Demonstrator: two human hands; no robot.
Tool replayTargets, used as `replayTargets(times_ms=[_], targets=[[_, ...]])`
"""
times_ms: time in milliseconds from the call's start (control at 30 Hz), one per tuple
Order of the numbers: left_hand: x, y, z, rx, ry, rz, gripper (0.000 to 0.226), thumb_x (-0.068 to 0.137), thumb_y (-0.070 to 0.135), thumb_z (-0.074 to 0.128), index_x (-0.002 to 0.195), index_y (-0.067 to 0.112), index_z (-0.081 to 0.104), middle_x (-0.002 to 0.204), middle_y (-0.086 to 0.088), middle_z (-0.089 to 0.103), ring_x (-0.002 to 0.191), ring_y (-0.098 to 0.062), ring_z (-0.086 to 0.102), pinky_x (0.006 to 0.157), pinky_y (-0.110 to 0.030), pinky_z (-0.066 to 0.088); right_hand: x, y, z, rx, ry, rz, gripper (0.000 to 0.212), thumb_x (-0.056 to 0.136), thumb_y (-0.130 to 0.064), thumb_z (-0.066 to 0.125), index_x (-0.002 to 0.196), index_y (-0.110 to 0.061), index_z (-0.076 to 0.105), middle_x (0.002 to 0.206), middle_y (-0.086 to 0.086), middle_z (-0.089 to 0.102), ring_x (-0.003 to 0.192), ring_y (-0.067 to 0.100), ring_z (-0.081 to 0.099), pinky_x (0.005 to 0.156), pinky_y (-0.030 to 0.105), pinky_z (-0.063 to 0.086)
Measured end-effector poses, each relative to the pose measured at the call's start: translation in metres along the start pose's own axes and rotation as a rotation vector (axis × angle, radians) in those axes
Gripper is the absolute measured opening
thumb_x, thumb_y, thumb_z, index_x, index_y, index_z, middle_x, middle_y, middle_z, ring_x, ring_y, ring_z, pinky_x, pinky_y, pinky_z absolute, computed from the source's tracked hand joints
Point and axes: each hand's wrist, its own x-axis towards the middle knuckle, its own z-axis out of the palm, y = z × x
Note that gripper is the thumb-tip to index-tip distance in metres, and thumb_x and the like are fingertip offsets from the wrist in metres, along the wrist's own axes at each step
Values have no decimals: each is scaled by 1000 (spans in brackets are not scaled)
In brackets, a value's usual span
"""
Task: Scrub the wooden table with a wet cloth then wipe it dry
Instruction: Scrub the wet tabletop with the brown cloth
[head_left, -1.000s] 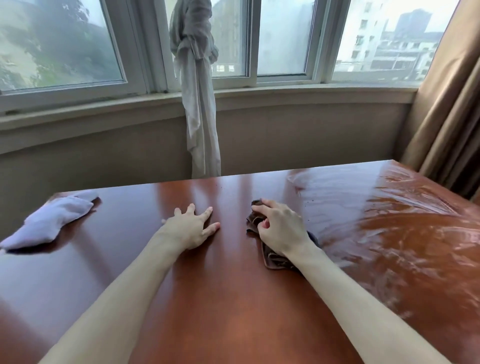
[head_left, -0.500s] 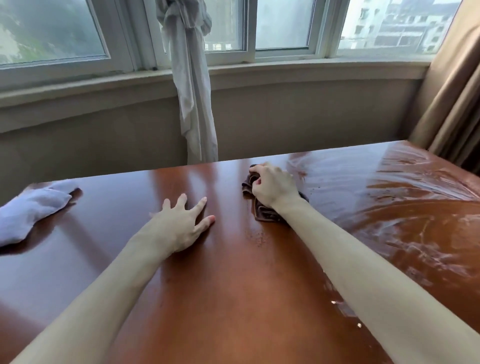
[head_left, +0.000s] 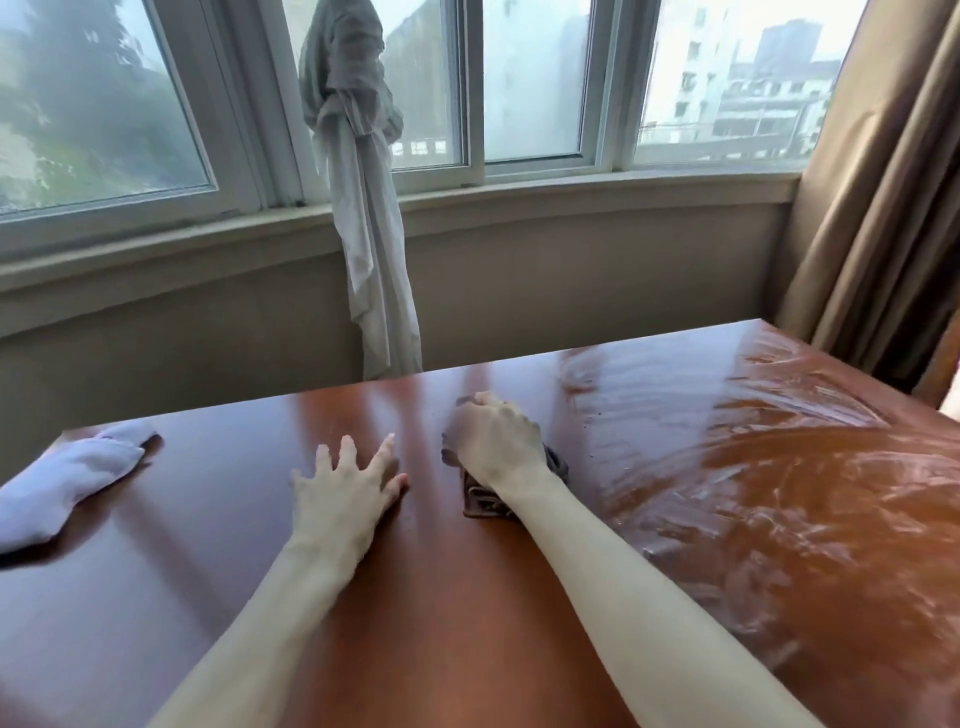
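A glossy reddish wooden table fills the lower view. Its right half shows wet streaks. My right hand grips a dark brown cloth, bunched under the palm near the table's far middle; only its edges show. My left hand rests flat on the table just left of it, fingers spread, holding nothing. A white cloth lies at the table's left edge, untouched.
A knotted white curtain hangs from the window behind the table's far edge. Brown drapes hang at the right, close to the table's far right corner. A low wall and window sill run behind the table.
My right hand pushed the brown cloth away from me toward the far edge, then stayed near there. My left hand stayed flat in place. The view tilted slightly.
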Motion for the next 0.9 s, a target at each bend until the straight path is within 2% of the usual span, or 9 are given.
replayTargets(times_ms=[67,200,300,400,567,633,700,767,900], targets=[[-15,16,-7,-67,52,-11,60,104,56,29,159,42,11,161,-7,28,146,-31,28,111,-52,34,-40,-8,-6,8,-9,-29,43,93,-24,51,134,-26,64,142,-1,55,123,30,53,97,40,47],[-60,46,-21,-216,84,91,51,104,49,38,154,39,33,154,-6,40,138,-28,42,109,-44,40,-133,-23,-24,27,9,-87,47,89,-25,52,135,-29,63,147,-3,52,126,27,53,99,41,49],[-106,60,-31,-277,36,150,55,104,44,39,157,38,27,159,-4,33,143,-27,35,111,-45,36,-195,-17,-38,40,76,-113,52,83,-24,50,132,-35,64,148,-8,54,128,22,53,98,40,50],[-153,64,-36,-318,37,192,62,102,55,39,159,37,21,163,-1,26,148,-25,26,114,-43,33,-212,16,-59,74,63,-23,51,85,-25,54,131,-43,65,146,-19,54,128,13,54,101,34,46],[-202,47,-29,-303,-24,204,66,98,68,30,158,44,16,168,-1,14,153,-28,14,122,-49,20,-181,52,-84,-31,118,241,44,89,-21,54,128,-36,69,138,-7,61,117,30,62,93,39,51],[-210,42,-22,-296,-86,198,67,98,70,27,158,45,15,169,-1,11,154,-29,11,122,-51,20,-197,32,-74,-82,99,180,44,89,-21,54,128,-33,69,142,-7,59,121,29,60,97,40,51],[-213,41,-14,-268,-100,201,67,97,72,23,158,45,13,169,0,10,154,-29,11,122,-50,19,-227,18,-64,-22,91,22,46,87,-24,55,128,-39,68,144,-17,56,126,16,56,102,37,49],[-211,41,-11,-248,-88,196,68,97,73,21,158,45,12,169,0,10,154,-29,11,122,-50,19,-232,19,-67,58,82,-10,47,84,-26,57,126,-45,68,140,-23,58,123,9,56,101,34,49],[-209,40,-13,-241,-112,205,69,97,73,23,158,45,14,168,-1,11,154,-29,12,120,-52,22,-189,29,-73,7,138,261,45,88,-19,55,126,-37,70,132,-4,65,115,29,62,91,39,51]])
